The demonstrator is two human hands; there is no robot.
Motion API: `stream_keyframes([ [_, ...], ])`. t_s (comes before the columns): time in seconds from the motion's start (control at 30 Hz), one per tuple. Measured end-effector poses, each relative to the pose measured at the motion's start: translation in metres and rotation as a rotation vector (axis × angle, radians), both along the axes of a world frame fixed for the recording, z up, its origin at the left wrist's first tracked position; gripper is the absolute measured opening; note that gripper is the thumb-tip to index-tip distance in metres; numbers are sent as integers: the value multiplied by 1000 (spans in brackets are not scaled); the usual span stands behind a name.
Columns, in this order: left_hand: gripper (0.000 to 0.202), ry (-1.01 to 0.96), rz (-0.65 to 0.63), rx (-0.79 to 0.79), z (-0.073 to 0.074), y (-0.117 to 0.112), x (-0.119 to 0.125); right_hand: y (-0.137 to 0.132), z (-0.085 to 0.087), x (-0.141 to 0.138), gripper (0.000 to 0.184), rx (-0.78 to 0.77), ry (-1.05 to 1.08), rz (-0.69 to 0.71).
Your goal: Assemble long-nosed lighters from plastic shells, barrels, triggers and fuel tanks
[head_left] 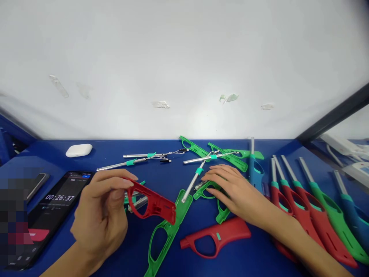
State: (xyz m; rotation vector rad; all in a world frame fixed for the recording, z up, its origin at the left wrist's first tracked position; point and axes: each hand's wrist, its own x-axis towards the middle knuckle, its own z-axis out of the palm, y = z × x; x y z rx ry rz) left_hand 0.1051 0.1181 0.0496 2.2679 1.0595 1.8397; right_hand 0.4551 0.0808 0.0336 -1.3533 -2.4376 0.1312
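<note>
My left hand (100, 215) holds a red plastic lighter-handle shell (152, 204) above the blue table (161, 250), thumb and fingers pinching its left end. My right hand (236, 192) lies palm down on a green handle shell (215, 196), its fingertips next to a thin metal tube with a teal collar (193, 181). Under the red shell lies another green handle shell (164, 234). A red handle shell (216, 236) rests just below my right wrist.
Several assembled long lighters, red, green and blue (305, 207), lie in a row at right. Metal tubes with wires (138, 159) and green shells (225, 154) lie at the back. A phone showing a timer (54, 211) and a white earbud case (78, 150) sit at left.
</note>
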Motion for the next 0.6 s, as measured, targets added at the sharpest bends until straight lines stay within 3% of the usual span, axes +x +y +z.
stream_keyframes([
  [0.17,17,-124,4,-23,3,7,1,0,3,0,30,17,2,-14],
  [0.4,16,-75,-204,-44,9,1,9,-2,6,-1,40,50,-36,14],
  [0.5,18,42,-245,-20,17,-10,3,-2,6,-1,37,82,-51,23],
  [0.6,20,126,-148,-42,22,-36,-12,0,3,0,35,125,-63,21],
])
